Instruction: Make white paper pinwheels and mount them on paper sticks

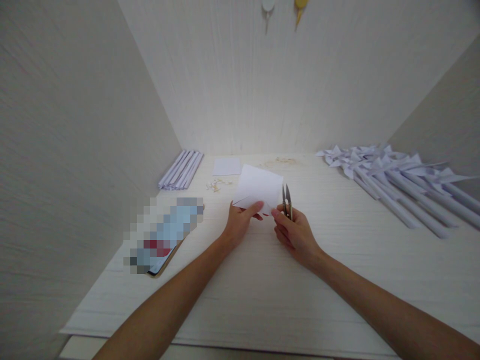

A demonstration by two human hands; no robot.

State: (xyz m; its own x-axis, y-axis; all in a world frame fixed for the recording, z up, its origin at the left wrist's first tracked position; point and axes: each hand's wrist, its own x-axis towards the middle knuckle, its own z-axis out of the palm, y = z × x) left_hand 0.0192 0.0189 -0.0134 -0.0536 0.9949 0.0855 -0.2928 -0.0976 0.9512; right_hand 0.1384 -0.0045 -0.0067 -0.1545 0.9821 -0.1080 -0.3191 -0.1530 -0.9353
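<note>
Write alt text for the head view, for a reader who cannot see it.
Two bare hands meet over a pale table: the left hand pinches a white paper sheet, the right hand holds small snips beside it. Rolled paper tubes lie left, paper pinwheels right.

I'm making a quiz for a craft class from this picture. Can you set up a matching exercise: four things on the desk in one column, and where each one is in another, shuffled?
Things:
1. folded white paper
2. small snips
3. bundle of rolled paper sticks
4. pile of paper pinwheels

Places:
A. far left of the desk, by the wall
B. in the right hand
C. right side of the desk
D. pinched by the left hand, mid-desk

Pairs: 1-D, 2-B, 3-A, 4-C
</note>
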